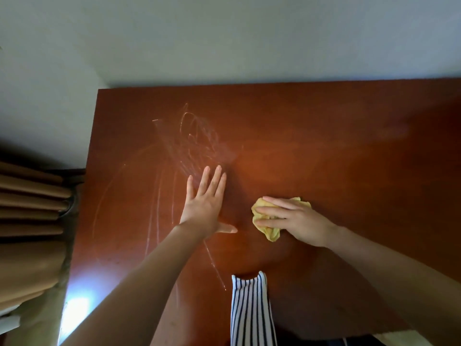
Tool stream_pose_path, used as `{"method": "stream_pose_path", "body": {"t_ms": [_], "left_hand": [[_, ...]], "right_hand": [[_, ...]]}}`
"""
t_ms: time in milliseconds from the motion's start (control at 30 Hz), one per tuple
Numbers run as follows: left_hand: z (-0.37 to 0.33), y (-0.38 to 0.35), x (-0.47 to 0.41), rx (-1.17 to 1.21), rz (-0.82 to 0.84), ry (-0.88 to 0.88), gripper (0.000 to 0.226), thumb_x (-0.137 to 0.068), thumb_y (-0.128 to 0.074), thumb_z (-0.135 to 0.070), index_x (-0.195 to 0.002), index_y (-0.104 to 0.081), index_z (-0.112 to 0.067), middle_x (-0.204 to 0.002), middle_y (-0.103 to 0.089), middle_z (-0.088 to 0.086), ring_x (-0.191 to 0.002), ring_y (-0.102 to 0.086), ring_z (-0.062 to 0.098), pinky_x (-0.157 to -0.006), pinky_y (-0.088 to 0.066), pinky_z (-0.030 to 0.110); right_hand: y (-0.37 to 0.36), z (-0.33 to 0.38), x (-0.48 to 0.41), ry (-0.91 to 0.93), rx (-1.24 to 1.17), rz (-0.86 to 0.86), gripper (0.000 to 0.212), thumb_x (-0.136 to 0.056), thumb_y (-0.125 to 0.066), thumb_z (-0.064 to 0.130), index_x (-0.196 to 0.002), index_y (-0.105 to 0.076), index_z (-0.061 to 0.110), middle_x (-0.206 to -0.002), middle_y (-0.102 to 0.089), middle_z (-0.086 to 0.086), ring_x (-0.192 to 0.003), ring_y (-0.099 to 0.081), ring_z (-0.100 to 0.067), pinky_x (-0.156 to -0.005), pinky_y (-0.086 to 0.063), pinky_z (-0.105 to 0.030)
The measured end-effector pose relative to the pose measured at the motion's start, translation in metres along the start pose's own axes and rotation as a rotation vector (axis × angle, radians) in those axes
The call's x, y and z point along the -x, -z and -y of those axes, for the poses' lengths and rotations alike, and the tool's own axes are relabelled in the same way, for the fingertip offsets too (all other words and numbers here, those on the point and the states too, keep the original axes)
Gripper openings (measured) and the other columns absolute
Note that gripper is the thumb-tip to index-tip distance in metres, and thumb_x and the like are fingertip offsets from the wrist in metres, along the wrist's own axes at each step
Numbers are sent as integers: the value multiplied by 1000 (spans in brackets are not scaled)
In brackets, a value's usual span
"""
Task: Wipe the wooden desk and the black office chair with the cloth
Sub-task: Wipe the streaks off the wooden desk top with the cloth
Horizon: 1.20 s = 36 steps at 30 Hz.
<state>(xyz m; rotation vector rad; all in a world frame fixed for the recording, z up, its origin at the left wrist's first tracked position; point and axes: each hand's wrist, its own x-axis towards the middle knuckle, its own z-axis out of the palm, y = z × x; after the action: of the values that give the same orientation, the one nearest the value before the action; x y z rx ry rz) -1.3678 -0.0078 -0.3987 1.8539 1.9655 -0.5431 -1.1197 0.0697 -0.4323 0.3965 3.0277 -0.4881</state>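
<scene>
The reddish-brown wooden desk (336, 146) fills most of the view, with pale smear marks on its left half. My left hand (205, 204) lies flat on the desk top, fingers straight and spread, thumb out to the right. To its right, my right hand (296, 219) presses a crumpled yellow cloth (264, 227) onto the desk; the fingers lie fairly straight over the cloth and hide most of it. The black office chair is not in view.
A pale wall (224, 38) runs behind the desk's far edge. Brown pleated curtains (30, 211) hang beside the desk's left edge. A striped black-and-white garment (250, 313) hangs over the near edge. A bright glare patch (77, 308) lies at the near left corner.
</scene>
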Motion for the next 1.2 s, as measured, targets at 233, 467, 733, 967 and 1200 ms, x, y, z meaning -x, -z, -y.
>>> {"method": "stream_pose_path", "body": {"t_ms": [233, 467, 733, 967, 1200], "left_hand": [[-8, -9, -9, 23, 2, 12, 131, -67, -47, -83, -136, 39, -13, -141, 46, 0, -129, 43, 25, -105, 21, 54], [-14, -14, -10, -25, -49, 80, 139, -59, -48, -86, -130, 49, -16, -134, 56, 4, -126, 48, 29, -100, 27, 58], [-20, -6, 1, 20, -77, 201, 138, -32, -66, -84, -144, -39, -9, -152, -32, 11, -139, -29, 36, -104, -24, 64], [-19, -17, 4, 94, -53, 303, 135, -58, -49, -86, -143, 30, -18, -150, 35, 4, -135, 36, 33, -101, 30, 54], [-22, -21, 8, 122, -123, 290, 131, -66, -46, -85, -138, 39, -18, -144, 45, 3, -127, 46, 30, -97, 35, 53]], "right_hand": [[36, -86, -41, -252, -98, 33, 74, -89, -39, -17, -142, -39, 34, -153, -18, 19, -143, 3, -1, -114, -14, -24], [61, -152, -129, -423, -146, -223, 60, -88, -40, -17, -136, -52, 18, -150, -37, -2, -143, -21, -25, -116, -22, -33], [54, -146, -201, -808, -113, -389, 51, -89, -43, 2, -136, -49, 24, -151, -36, 3, -144, -17, -28, -116, -14, -36], [33, -78, -195, -372, -73, -229, 49, -92, -44, 5, -136, -49, 25, -151, -35, 7, -144, -18, -26, -116, -15, -38], [14, -32, -160, -159, -42, -99, 50, -95, -47, 7, -140, -44, 27, -152, -32, 7, -145, -16, -25, -117, -15, -39]]}}
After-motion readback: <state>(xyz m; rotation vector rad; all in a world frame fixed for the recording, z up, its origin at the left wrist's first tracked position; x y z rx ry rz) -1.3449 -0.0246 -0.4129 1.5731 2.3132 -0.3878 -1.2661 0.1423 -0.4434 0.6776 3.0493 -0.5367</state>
